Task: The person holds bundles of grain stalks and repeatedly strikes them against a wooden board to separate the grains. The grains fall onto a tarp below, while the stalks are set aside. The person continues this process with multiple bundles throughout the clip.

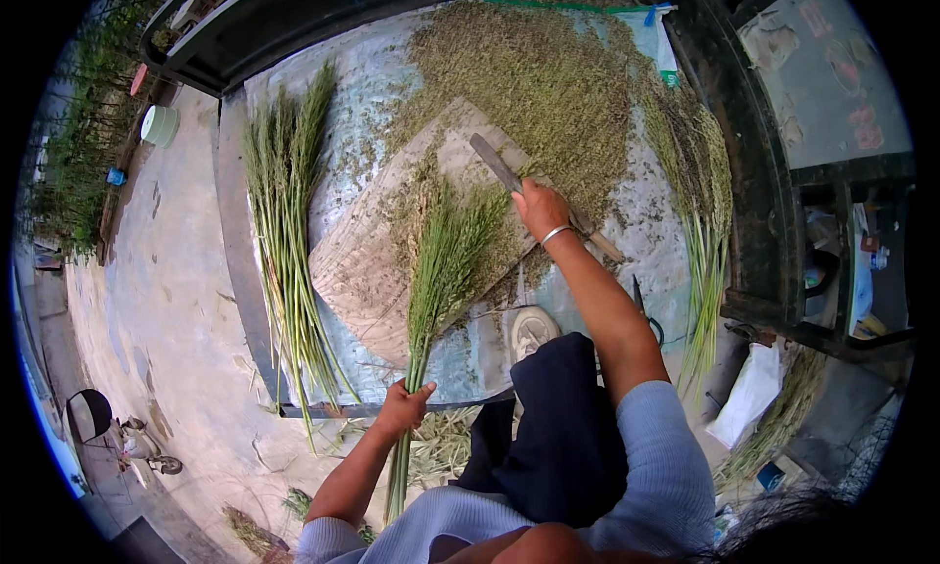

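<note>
A bunch of green broomcorn-like stalks [423, 309] runs from near my body up to its seed heads on a worn wooden board [362, 290]. My left hand [403, 407] is closed around the stems low on the bunch. My right hand [540, 210] is closed on a long, flat grey blade-like tool [494, 161], just right of the seed heads. A wooden handle [607, 247] shows beyond that hand; I cannot tell whether it belongs to the same tool. Loose greenish-brown seed [529, 74] lies thickly over the sheet beyond the board.
Stalk bunches lie on the left [284, 211] and right [700, 202] of the pale sheet [348, 143]. My shoe [532, 331] rests at its near edge, beside dark-handled scissors [648, 314]. A dark metal frame [754, 163] bounds the right side. Cut stems [446, 445] litter the ground below.
</note>
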Action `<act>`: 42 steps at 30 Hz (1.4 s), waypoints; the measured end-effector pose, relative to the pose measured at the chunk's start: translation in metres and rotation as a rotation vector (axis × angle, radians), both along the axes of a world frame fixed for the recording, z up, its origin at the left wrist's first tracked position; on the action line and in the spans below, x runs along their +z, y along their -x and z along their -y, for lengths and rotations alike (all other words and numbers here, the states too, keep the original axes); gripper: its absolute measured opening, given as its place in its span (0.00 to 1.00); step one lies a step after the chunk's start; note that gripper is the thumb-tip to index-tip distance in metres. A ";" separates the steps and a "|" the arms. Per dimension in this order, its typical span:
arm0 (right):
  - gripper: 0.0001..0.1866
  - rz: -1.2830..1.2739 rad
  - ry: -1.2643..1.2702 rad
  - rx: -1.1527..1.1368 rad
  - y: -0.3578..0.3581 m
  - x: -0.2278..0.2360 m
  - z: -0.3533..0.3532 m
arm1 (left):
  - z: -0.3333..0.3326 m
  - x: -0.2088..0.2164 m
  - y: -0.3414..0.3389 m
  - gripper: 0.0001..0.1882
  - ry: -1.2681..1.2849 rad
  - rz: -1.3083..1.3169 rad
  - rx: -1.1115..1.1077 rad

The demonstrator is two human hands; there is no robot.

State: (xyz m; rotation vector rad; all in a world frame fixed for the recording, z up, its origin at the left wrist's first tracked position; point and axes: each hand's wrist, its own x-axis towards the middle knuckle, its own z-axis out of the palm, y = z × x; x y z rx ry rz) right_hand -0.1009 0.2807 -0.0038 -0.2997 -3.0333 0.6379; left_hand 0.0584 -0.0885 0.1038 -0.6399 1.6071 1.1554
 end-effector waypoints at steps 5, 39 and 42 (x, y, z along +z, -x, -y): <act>0.12 -0.287 0.071 0.212 -0.036 0.029 0.031 | -0.006 -0.021 0.008 0.20 -0.106 -0.101 0.009; 0.12 -0.177 -0.092 0.066 -0.022 0.043 -0.037 | 0.026 -0.035 -0.042 0.19 0.210 -0.393 -0.116; 0.13 -0.279 0.092 0.325 -0.068 0.038 0.021 | 0.018 -0.042 -0.037 0.20 0.113 -0.283 -0.034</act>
